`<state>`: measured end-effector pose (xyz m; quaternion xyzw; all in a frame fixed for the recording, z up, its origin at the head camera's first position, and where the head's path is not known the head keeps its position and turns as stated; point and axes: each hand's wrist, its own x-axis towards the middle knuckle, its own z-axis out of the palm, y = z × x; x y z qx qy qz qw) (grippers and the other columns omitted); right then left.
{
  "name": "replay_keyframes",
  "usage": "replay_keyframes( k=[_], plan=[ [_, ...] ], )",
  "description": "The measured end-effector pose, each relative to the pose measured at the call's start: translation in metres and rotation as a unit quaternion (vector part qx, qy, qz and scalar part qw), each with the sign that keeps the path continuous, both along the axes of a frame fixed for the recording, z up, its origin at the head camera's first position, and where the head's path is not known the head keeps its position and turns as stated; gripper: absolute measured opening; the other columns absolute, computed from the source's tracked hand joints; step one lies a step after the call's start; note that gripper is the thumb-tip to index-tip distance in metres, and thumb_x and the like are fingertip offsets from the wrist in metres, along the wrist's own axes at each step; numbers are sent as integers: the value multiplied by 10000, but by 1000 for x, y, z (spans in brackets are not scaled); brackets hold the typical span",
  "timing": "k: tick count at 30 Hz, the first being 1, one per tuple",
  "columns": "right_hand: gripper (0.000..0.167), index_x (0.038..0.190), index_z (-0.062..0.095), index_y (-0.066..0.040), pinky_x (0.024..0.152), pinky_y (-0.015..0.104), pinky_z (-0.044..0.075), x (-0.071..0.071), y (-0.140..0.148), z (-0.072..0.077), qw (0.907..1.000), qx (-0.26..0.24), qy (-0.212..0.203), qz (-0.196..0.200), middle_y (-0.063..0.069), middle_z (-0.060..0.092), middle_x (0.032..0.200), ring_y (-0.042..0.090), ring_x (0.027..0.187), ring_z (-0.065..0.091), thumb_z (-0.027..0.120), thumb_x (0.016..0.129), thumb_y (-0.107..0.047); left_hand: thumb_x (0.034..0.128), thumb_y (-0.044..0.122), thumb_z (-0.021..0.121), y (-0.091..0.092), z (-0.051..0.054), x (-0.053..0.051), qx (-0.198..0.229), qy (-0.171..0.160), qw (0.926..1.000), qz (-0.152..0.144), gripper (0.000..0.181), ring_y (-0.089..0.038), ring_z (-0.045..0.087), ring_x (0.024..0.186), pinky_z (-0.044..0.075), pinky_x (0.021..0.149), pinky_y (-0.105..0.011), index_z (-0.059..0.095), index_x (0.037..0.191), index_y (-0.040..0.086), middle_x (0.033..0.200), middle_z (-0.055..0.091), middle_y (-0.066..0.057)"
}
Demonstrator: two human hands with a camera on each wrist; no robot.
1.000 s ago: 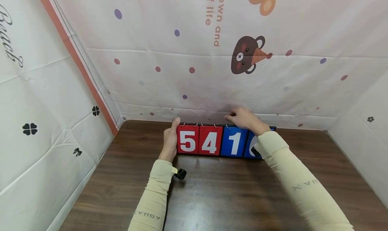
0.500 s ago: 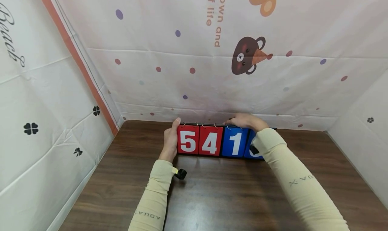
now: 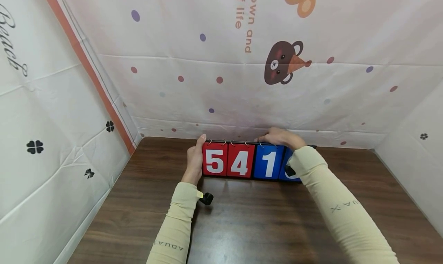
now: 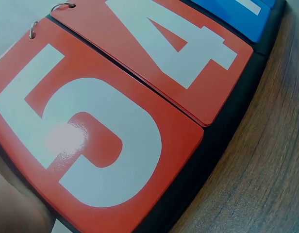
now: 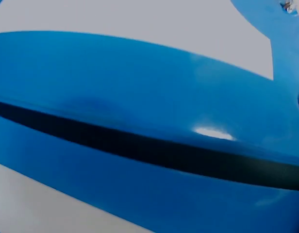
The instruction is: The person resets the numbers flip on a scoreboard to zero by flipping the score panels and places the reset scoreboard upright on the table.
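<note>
A flip scoreboard (image 3: 239,171) stands near the back of the table, its red cards reading 5 and 4. A blue card (image 3: 267,161) shows 1; the blue card to its right is largely covered by my right wrist. My left hand (image 3: 195,158) grips the scoreboard's left end, thumb up along the side. In the left wrist view, part of that hand (image 4: 16,204) lies against the edge beside the red 5 card (image 4: 140,145). My right hand (image 3: 279,137) is at the top edge above the blue cards, fingertips partly hidden. Only blue cards (image 5: 115,82) fill the right wrist view.
A brown wooden table (image 3: 242,221) lies under the scoreboard. Printed cloth (image 3: 173,102) hangs behind it, and white cloth (image 3: 62,171) rises on the left. Metal rings (image 4: 63,6) hold the cards along the top edge.
My right hand has come down from above the scoreboard to its top edge, then has barely shifted. The left hand keeps its grip, and the visible digits are unchanged.
</note>
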<state>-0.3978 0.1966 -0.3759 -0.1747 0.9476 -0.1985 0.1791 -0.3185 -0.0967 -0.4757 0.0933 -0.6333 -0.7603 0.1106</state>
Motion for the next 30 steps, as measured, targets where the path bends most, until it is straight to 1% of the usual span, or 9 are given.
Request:
replay_keyframes(
  k=[2, 4, 5, 8, 11, 13, 18, 24, 30],
  plan=[
    [553, 1369, 619, 89, 1022, 553, 489, 1, 0, -1, 9992, -316, 181, -134, 295, 629, 1353, 427, 1193, 604, 582, 1071, -375, 999, 574, 620, -1, 0, 0, 2, -11, 10000, 31, 532, -162, 616, 761, 509, 709, -314, 680, 713, 129, 757, 676, -25],
    [471, 1291, 637, 89, 942, 515, 518, 1, -1, -2, 9966, -644, 384, -338, 272, 660, 1244, 392, 1071, 611, 622, 1064, -324, 998, 580, 621, -3, 0, 0, -6, -19, 10000, 35, 535, -171, 618, 778, 511, 721, -319, 679, 722, 125, 773, 679, -32],
    [433, 1268, 637, 87, 923, 506, 523, 2, -1, -2, 9947, -797, 496, -416, 264, 662, 1218, 381, 1043, 606, 644, 1057, -291, 997, 585, 622, -4, -1, 0, -12, -25, 10000, 24, 535, -175, 621, 792, 513, 731, -322, 682, 734, 123, 787, 682, -34],
    [380, 1244, 615, 117, 938, 529, 517, 3, -1, -3, 9879, -1172, 855, -554, 292, 641, 1211, 406, 1052, 600, 696, 1025, -183, 996, 600, 618, -6, -2, -1, -41, -45, 10000, -11, 546, -187, 622, 821, 518, 749, -329, 684, 752, 116, 814, 686, -42],
    [396, 1281, 596, 152, 1015, 563, 490, 3, 1, -4, 9809, -1487, 1057, -674, 331, 617, 1268, 445, 1136, 593, 718, 992, -88, 996, 605, 616, -7, -3, -1, -55, -55, 10000, -31, 553, -192, 618, 829, 517, 756, -334, 681, 752, 113, 818, 684, -44],
    [416, 1317, 579, 157, 1041, 564, 480, 3, 3, -4, 9772, -1663, 1042, -812, 340, 601, 1300, 455, 1174, 582, 719, 986, -52, 998, 602, 614, -6, -3, -1, -49, -58, 10000, -26, 555, -189, 614, 822, 514, 752, -332, 677, 740, 115, 810, 681, -42],
    [456, 1371, 554, 140, 1039, 550, 489, 5, 5, -3, 9700, -1909, 1035, -1090, 335, 586, 1341, 458, 1213, 574, 726, 979, -18, 997, 605, 618, -5, -4, -1, -25, -25, 10000, -59, 555, -193, 620, 827, 516, 755, -335, 688, 754, 110, 824, 691, -48],
    [492, 1413, 534, 121, 1052, 543, 478, 8, 8, -1, 9640, -2130, 987, -1251, 329, 575, 1380, 455, 1248, 564, 724, 980, -15, 1001, 597, 616, -3, -3, 0, -11, -24, 9999, -101, 543, -191, 624, 839, 518, 763, -336, 689, 767, 113, 844, 696, -45],
    [472, 1424, 537, 102, 1039, 529, 490, 9, 11, 1, 9593, -2344, 906, -1286, 310, 582, 1384, 439, 1254, 569, 704, 1000, -21, 1001, 591, 622, -1, -3, 0, 36, -27, 9999, -116, 537, -185, 622, 819, 517, 752, -333, 680, 760, 115, 829, 694, -43]
  ],
)
